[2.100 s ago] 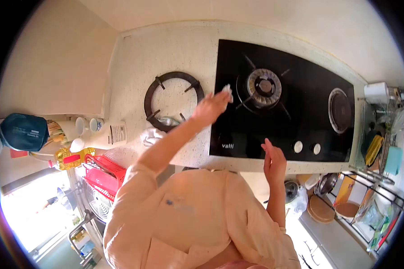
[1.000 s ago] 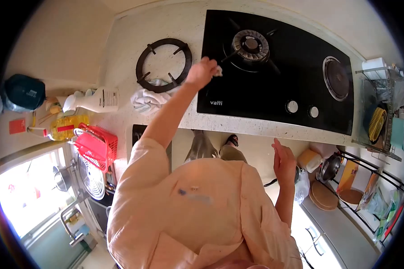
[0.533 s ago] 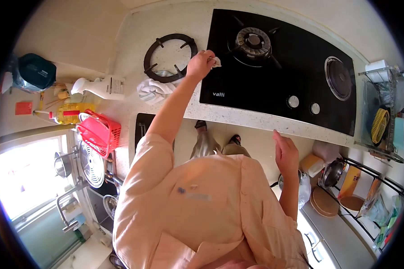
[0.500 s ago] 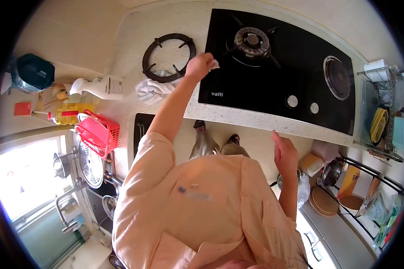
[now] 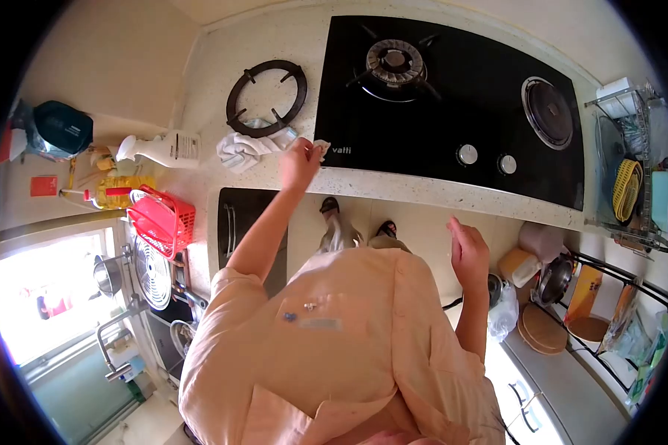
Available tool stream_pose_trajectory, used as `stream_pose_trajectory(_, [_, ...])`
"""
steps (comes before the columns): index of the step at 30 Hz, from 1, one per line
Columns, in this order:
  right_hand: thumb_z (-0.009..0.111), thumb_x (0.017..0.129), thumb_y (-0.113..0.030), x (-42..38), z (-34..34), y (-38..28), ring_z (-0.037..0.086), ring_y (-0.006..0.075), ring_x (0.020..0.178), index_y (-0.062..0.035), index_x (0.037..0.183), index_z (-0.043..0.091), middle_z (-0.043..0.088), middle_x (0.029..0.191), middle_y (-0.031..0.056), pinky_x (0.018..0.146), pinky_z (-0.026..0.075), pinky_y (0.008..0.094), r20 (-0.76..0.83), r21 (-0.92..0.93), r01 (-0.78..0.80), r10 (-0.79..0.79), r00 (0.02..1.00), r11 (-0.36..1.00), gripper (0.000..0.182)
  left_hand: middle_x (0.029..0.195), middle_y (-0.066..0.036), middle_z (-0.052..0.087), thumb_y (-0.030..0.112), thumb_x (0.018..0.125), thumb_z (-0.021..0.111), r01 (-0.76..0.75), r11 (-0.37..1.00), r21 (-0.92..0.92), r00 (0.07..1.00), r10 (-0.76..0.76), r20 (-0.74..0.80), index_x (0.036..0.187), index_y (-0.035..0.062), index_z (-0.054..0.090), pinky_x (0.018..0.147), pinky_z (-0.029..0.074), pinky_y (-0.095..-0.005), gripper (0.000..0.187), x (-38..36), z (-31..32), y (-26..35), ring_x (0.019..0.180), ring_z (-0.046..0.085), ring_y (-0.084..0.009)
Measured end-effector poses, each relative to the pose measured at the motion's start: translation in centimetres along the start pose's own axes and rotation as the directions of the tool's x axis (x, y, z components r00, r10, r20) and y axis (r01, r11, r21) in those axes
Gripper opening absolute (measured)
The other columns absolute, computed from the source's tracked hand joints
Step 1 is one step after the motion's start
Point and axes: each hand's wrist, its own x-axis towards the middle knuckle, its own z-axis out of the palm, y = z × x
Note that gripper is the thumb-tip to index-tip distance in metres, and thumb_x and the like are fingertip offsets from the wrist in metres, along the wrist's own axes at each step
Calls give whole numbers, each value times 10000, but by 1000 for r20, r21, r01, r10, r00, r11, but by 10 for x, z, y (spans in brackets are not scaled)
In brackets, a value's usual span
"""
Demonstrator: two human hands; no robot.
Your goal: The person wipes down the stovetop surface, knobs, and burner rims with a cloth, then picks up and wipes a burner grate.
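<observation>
My left hand is closed on a crumpled white wipe, pressed at the front left corner of the black glass cooktop, beside its brand lettering. Just left of that hand, a bunched white cloth lies on the counter. A round black pan support rests there too, its near edge over the cloth. The left burner is bare of this ring. My right hand hangs in front of the counter edge, fingers loosely stretched out, holding nothing.
A white spray bottle, an oil bottle and a red basket stand at the left. Two knobs sit on the cooktop's front right. A wire dish rack is at the right end, above a shelf with pans and boards.
My left hand has moved the wipe toward me along the cooktop's left edge, to the front corner. My right hand stays in about the same place. The view has shifted slightly.
</observation>
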Motion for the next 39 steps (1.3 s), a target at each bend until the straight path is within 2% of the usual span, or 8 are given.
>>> stream_pose_trajectory(7, [561, 815, 29, -9, -10, 6, 626, 270, 784, -106, 1148, 603, 657, 890, 98, 672, 512, 358, -6, 27, -41, 42, 999, 999, 361, 712, -163, 620, 194, 837, 610, -143, 983, -118, 982, 155, 104, 833, 55, 512, 559, 497, -433, 170, -30, 102, 90, 666, 614, -368])
stream_pose_trajectory(10, [552, 814, 37, -9, -12, 8, 626, 274, 792, -108, 1155, 598, 657, 906, 99, 678, 512, 360, -9, 37, -38, 38, 999, 999, 373, 664, -115, 611, 142, 815, 654, 7, 910, -415, 955, 117, 273, 819, 32, 559, 547, 472, -325, 146, -37, 95, 126, 574, 593, -227])
stream_pose_trajectory(12, [548, 809, 44, -10, -15, 11, 626, 278, 800, -106, 1157, 596, 657, 917, 99, 683, 512, 362, -20, 45, -56, 57, 998, 997, 382, 664, -91, 613, 154, 827, 652, 55, 923, -382, 986, 10, 166, 812, 37, 566, 546, 471, -323, 146, -34, 69, 110, 572, 579, -178])
stream_pose_trajectory(14, [551, 798, 50, -11, -15, 16, 625, 279, 804, -107, 1156, 597, 656, 920, 99, 685, 512, 362, -16, 28, -61, 61, 998, 998, 393, 635, -87, 608, 192, 848, 640, 120, 985, -125, 992, -114, 60, 798, 38, 564, 515, 456, -324, 179, -21, 28, 83, 550, 573, -166])
stream_pose_trajectory(16, [550, 799, 55, -5, -12, 15, 624, 283, 808, -97, 1145, 600, 658, 917, 104, 692, 510, 362, -27, 26, -83, 84, 996, 996, 380, 605, -106, 593, 191, 848, 632, 39, 998, -53, 999, -38, 31, 798, 34, 539, 510, 459, -355, 189, -14, 18, 10, 539, 587, -207])
stream_pose_trajectory(19, [548, 811, 59, -3, -12, 6, 622, 295, 813, -81, 1130, 607, 663, 910, 111, 709, 507, 363, -12, 33, -151, 151, 988, 988, 354, 598, -142, 572, 154, 848, 611, -112, 993, 35, 994, 111, 23, 805, 34, 500, 517, 465, -367, 169, -17, 19, 11, 551, 600, -297])
stream_pose_trajectory(30, [564, 802, 4, -16, -45, 51, 617, 284, 781, -110, 1113, 624, 643, 879, 111, 658, 509, 368, -19, 55, -225, 227, 974, 973, 336, 629, -190, 592, 133, 848, 554, -312, 950, 1, 908, 298, 295, 870, 42, 408, 478, 491, -453, 173, -35, 141, 151, 570, 602, -375])
stream_pose_trajectory(39, [558, 813, 0, -59, -146, 175, 609, 302, 816, -92, 1151, 596, 648, 900, 110, 692, 500, 391, 77, -22, -224, 225, 971, 974, 352, 621, -206, 579, 126, 858, 550, -223, 972, -76, 916, 235, 324, 859, 50, 415, 476, 456, -476, 154, -93, 240, 285, 582, 590, -400])
